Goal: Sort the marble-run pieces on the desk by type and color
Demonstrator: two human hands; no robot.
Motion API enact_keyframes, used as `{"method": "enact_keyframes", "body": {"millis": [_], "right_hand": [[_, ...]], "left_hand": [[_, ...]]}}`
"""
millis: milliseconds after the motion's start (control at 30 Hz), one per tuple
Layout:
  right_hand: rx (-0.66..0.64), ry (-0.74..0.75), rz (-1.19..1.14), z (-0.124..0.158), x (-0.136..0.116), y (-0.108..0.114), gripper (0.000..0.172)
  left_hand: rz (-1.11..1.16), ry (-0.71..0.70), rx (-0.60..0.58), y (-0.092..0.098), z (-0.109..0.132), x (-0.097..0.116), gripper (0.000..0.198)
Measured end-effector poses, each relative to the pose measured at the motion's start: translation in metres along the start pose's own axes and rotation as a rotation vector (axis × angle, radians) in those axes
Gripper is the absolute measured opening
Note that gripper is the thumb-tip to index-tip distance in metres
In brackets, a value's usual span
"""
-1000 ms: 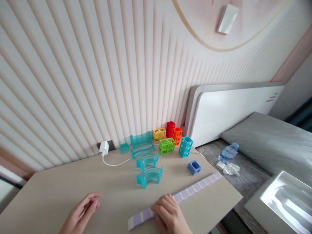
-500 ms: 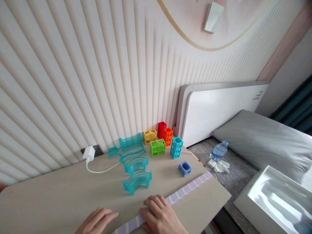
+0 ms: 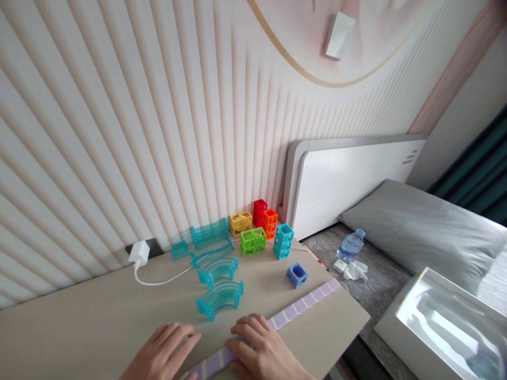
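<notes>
A long row of light purple tiles (image 3: 300, 305) runs diagonally across the table. My right hand (image 3: 261, 345) is closed over its lower middle, with fingers along the far side and the thumb on the near side. Beside the row's lower left end is my left hand (image 3: 162, 351), fingers stretched out and holding nothing; its thumb tip is close to the row, and I cannot tell if they touch. Beyond my hands lie two curved clear teal track pieces (image 3: 221, 300). A small blue block (image 3: 297, 275) sits just past the purple row.
Straight teal pieces (image 3: 209, 234) lie by the wall. Nearby stand yellow (image 3: 241, 224), green (image 3: 253, 241), red (image 3: 259, 212), orange (image 3: 270, 224) and teal blocks (image 3: 283, 241). A white charger (image 3: 139, 253) trails its cable over the table. Right, a bed holds a bottle (image 3: 351, 245) and a white box (image 3: 439, 322).
My left hand has moved right and farther onto the table, toward the row's end. My right hand stays on the purple row. The view has shifted slightly.
</notes>
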State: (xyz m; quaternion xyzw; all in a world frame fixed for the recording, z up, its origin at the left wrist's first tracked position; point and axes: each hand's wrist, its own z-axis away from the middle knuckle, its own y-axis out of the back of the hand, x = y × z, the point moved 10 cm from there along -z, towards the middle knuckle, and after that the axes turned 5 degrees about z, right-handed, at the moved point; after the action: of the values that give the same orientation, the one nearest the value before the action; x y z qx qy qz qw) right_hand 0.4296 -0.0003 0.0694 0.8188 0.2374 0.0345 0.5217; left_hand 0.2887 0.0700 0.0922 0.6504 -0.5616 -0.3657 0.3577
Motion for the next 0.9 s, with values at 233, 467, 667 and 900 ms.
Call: {"method": "enact_keyframes", "body": {"millis": [233, 467, 667, 900], "right_hand": [[0.016, -0.280, -0.058, -0.004, 0.036, 0.042, 0.027], [0.001, -0.598, -0.082, 0.003, 0.082, 0.024, 0.052], [-0.009, -0.746, -0.275, -0.013, 0.103, -0.012, 0.078], [0.003, -0.722, -0.458, -0.032, 0.098, -0.035, 0.073]], "left_hand": [[0.071, 0.314, 0.034, 0.001, -0.006, -0.052, 0.039], [0.182, 0.515, 0.005, -0.035, -0.004, -0.080, 0.068], [0.288, 0.626, -0.012, -0.073, -0.015, -0.082, 0.080], [0.430, 0.745, 0.002, -0.094, -0.015, -0.080, 0.073]]}}
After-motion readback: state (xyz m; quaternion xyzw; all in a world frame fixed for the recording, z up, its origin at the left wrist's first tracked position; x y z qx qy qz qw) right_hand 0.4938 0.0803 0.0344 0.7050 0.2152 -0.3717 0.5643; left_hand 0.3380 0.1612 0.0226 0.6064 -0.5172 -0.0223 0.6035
